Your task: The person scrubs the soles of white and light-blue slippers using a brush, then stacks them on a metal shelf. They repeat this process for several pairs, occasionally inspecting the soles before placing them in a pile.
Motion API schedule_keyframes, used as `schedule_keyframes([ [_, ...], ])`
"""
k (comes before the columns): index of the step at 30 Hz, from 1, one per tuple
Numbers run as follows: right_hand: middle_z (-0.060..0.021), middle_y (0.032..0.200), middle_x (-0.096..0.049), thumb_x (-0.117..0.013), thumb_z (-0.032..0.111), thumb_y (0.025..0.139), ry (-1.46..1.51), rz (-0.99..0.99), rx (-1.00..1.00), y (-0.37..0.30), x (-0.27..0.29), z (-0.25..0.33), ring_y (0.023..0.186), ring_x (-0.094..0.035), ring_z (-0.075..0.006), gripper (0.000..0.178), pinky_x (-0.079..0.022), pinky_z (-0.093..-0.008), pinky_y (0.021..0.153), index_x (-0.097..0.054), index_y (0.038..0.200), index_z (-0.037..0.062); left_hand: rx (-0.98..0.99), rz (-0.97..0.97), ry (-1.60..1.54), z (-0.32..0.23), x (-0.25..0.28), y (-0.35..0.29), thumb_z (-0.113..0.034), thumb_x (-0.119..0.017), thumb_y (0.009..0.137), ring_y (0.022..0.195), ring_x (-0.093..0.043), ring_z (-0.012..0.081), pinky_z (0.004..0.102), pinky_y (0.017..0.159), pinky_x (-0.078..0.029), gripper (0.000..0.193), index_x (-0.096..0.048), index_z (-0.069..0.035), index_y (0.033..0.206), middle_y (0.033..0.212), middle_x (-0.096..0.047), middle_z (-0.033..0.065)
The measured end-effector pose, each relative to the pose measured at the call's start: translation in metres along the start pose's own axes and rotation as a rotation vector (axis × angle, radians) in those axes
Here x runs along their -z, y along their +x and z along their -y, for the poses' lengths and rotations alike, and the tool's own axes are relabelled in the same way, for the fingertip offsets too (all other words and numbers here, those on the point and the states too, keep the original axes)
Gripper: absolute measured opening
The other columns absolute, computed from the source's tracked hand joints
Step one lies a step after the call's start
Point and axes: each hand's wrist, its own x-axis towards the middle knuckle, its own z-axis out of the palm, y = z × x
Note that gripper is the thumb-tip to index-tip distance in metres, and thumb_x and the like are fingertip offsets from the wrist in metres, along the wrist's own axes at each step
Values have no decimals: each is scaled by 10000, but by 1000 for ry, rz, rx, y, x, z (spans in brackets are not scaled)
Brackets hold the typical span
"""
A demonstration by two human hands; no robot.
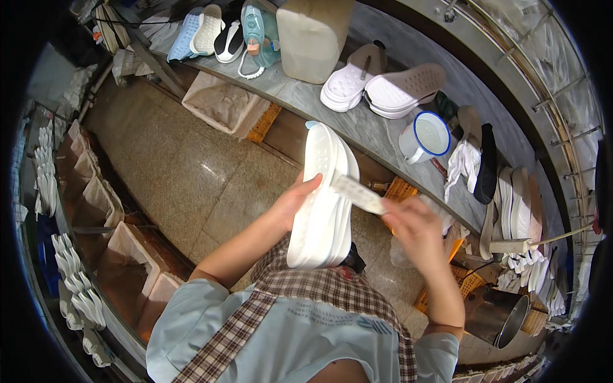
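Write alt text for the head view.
A person's left hand holds a stack of white shoe soles while the right hand holds a pale strip at its edge. Ahead, a grey counter bears more soles, a blue-rimmed mug and a cloudy container.

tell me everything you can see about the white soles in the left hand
The white soles look like a layered stack, foam- or rubber-like, with small dots on the face and a pale blue bit at the far end. They point away from the checked apron. The left hand grips their left edge, thumb over the face. A pale strip in the right hand overlaps their right side; contact is unclear.
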Motion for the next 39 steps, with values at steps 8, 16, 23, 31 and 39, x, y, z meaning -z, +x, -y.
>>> schedule_keyframes([
  [8,-88,660,-556,-685,87,796,-177,-77,94,-13,-14,13,481,-521,-208,214,-411,-310,435,-696,1007,52,-46,-69,164,11,-18,-10,-176,-590,901,1135,-512,274,413,917,-481,656,-186,-80,1407,1284,-449,161],
  [16,-85,626,-545,-694,112,792,-264,-67,4,-32,-19,8,448,-501,-182,235,-392,-307,392,-694,1019,51,-45,-44,199,13,-22,-16,-164,-600,894,1143,-507,271,403,919,-477,678,-171,-65,1409,1292,-444,159],
  [23,-86,618,-541,-696,120,791,-282,-76,-28,-39,-20,11,445,-503,-196,231,-396,-314,398,-693,1015,60,-46,-95,277,14,-22,-21,-165,-602,895,1149,-502,268,398,934,-466,701,-149,-56,1419,1297,-442,160],
  [31,-59,595,-515,-682,139,807,-312,-64,-43,-52,-23,12,430,-481,-171,233,-386,-308,374,-689,1029,68,-48,-90,340,19,-18,-26,-172,-606,894,1148,-497,267,400,943,-459,717,-131,-47,1416,1293,-435,174],
  [39,-88,610,-542,-683,85,795,-257,-74,-158,-59,-36,12,458,-505,-183,192,-425,-313,419,-695,978,31,-4,-113,344,21,-16,-30,-178,-606,894,1135,-502,266,403,938,-463,688,-151,-44,1393,1284,-427,172],
])
